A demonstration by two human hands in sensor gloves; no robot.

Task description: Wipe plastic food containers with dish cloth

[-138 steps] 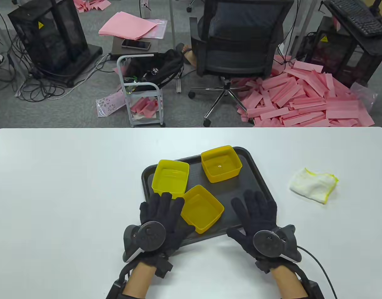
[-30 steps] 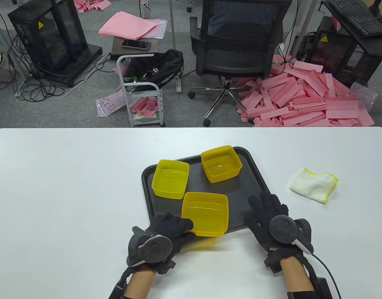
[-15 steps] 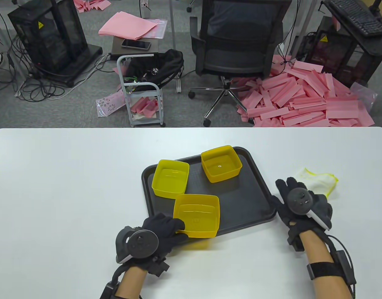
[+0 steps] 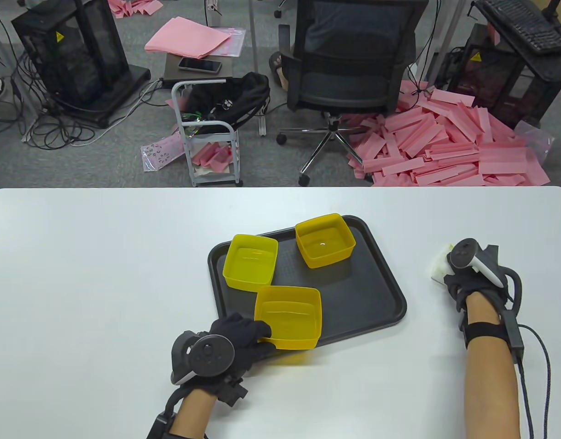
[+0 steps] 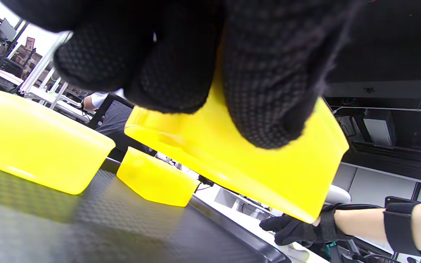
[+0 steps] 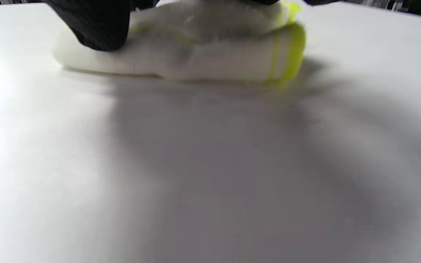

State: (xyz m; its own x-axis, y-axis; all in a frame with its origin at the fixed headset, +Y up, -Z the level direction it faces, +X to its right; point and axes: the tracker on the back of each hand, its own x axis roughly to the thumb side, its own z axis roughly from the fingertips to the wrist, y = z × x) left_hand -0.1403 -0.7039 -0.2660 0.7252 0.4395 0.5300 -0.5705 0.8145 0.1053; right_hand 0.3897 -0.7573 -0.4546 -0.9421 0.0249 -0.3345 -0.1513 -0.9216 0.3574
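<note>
Our left hand grips the near container, lifted at the tray's 7 o'clock corner, presenting it for wiping. At 3 o'clock, our right hand presses the cloth; its closure we cannot tell.

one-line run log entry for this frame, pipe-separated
left hand grips near container, lifted off tray | right hand on dish cloth on table | wiping not started
</note>
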